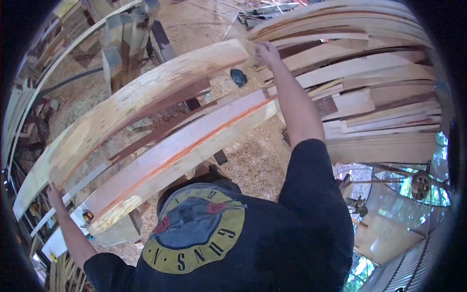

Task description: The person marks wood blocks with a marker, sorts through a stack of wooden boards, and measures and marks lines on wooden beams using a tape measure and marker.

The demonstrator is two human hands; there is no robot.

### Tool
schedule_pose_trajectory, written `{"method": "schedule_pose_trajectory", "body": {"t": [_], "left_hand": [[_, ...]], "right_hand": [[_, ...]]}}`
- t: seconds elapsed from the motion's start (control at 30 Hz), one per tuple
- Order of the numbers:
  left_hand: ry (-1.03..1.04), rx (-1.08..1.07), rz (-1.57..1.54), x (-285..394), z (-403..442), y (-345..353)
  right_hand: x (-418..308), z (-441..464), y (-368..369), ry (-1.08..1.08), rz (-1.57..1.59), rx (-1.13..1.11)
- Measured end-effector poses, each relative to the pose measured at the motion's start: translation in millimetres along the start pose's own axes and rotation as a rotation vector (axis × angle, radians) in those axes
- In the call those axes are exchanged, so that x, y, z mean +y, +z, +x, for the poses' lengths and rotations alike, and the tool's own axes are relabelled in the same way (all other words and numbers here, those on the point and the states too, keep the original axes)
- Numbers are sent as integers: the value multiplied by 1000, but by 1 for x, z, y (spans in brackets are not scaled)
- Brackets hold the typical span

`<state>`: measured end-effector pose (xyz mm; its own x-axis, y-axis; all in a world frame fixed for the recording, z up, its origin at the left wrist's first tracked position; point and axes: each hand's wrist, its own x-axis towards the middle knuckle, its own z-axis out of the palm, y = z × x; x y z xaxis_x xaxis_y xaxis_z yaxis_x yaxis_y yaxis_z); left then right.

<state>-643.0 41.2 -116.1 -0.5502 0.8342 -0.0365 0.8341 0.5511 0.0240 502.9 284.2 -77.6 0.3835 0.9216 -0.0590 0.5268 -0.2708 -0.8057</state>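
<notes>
A long, pale, thick wooden board (131, 102), lightly curved, stretches diagonally across the middle of the head view. At its lower left edge is my left hand (55, 195), fingers closed against the wood and partly hidden. My right hand (267, 54) is just beyond the board's upper right end, fingers curled; whether it touches that end or the stacked boards beside it cannot be told. Between my body and the board lies a lighter timber (189, 141) with an orange-red stripe along it. A yellow-and-black tape measure (87, 216) rests by that timber's left end.
Many boards are stacked in a large pile (379, 102) at the right. Wooden posts (121, 53) stand behind the board at upper left. Sawdust covers the ground (253, 155), where a dark crumpled object (238, 77) lies. A fan-like wheel (422, 186) is at the lower right.
</notes>
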Motion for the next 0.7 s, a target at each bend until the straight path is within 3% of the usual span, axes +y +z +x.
{"method": "schedule_pose_trajectory", "body": {"t": [0.1, 0.17, 0.23, 0.3, 0.4, 0.5, 0.6, 0.7], "left_hand": [[-18, -31, -74, -2, 16, 6], [-117, -125, -271, -18, 36, 23], [-147, -113, -227, -24, 44, 32], [-68, 36, 122, -24, 55, 40], [282, -31, 393, -35, 72, 46], [114, -287, 277, 20, 56, 1], [-56, -293, 144, 7, 72, 16], [-103, -300, 153, 30, 66, 4]], "right_hand": [[-6, 26, 15, 57, -259, -134], [-37, 17, 26, 119, -238, -194], [-31, 27, 40, 113, -200, -205], [-20, 41, 58, 41, -145, -165], [-36, 40, 57, 148, -258, -178], [2, 73, 66, 163, -201, -151], [-39, 52, 70, 253, -255, -133], [-53, 49, 80, 199, -642, -174]]}}
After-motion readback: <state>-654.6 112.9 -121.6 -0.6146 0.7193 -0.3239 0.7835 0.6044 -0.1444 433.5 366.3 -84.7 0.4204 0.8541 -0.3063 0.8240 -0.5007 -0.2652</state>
